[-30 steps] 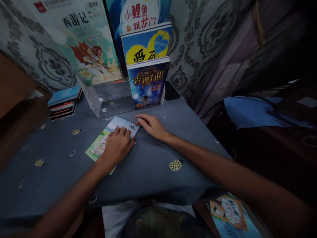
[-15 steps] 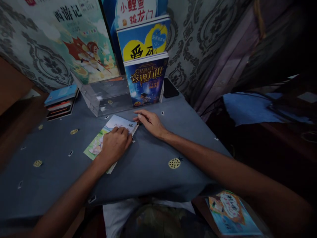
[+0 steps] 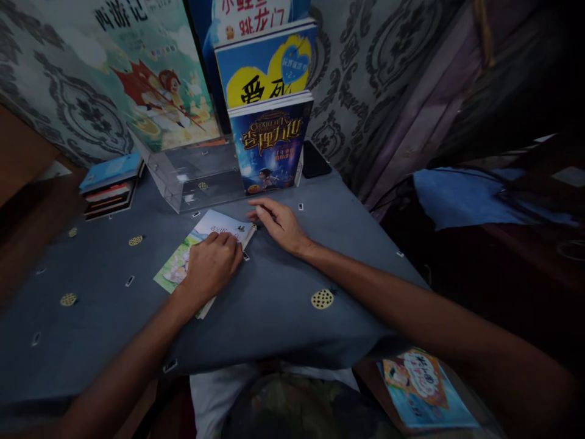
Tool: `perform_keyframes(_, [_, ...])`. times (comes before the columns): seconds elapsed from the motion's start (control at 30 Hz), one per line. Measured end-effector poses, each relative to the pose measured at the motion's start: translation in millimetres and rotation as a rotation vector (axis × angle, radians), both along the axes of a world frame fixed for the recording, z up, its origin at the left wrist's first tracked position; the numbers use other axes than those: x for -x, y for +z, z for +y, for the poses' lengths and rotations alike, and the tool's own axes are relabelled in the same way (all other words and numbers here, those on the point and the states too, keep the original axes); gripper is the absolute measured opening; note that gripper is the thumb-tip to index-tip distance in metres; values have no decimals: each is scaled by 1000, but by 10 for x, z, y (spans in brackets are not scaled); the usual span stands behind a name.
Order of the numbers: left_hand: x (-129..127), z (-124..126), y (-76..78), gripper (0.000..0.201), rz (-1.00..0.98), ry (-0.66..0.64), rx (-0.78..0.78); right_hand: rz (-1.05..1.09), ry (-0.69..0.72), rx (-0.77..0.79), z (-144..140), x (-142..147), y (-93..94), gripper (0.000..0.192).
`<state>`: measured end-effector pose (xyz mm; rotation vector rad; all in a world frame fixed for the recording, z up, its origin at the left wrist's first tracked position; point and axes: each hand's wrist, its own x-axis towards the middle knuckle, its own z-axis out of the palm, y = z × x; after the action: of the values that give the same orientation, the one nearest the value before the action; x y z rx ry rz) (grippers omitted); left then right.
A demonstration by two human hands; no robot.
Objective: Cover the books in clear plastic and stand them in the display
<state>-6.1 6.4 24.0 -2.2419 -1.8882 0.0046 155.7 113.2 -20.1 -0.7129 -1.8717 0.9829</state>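
Observation:
A thin paperback book (image 3: 183,247) with a pale blue and green picture cover lies slanted on the table. My left hand (image 3: 214,259) is on top of it, fingers curled and closed at its right side; the thumb is by the page edge. The hand covers the middle of the cover. Just beyond the book's upper right corner is my right hand (image 3: 282,228), open, with its fingers loosely stretched to the left and nothing in them. Whether its fingertips touch the corner, I cannot tell.
Behind the hands stands a clear acrylic book rack (image 3: 178,198) holding a dark blue book (image 3: 272,149) and several others. A black phone (image 3: 316,160) lies beside it. At left is a book stack (image 3: 112,183). Another book (image 3: 425,390) lies low at right, below the table edge.
The view has tilted slightly. My right hand's fingers have spread a little near the book's corner. My left hand and the book have stayed in place.

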Motion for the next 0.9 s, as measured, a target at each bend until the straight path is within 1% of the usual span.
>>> perform_keyframes(0.1, [-8,0,17,32,-7,6,20,-16,-27,-42,-42,-15,42,39])
perform_keyframes(0.2, [-21,-6,29,33,-1,20,51,-37,-23,-73,-74,-20,57,39])
perform_keyframes(0.3, [-37,-14,16,32,6,23,58,-132,-18,-92,-78,-10,42,37])
perform_keyframes(0.4, [-46,-19,-16,29,16,8,39,-258,-27,-104,-68,5,24,32])
perform_keyframes(0.5, [-29,-24,-38,28,15,-4,18,-320,-34,-126,-87,10,26,30])
perform_keyframes(0.7, [76,-44,-60,27,-62,-48,-23,-505,-79,-247,-220,18,90,30])
perform_keyframes(0.8, [127,-43,-85,28,-95,-73,-77,-595,-69,-271,-240,41,114,30])
perform_keyframes(0.9, [181,-10,-115,29,-128,-91,-106,-626,-37,-277,-192,79,104,30])
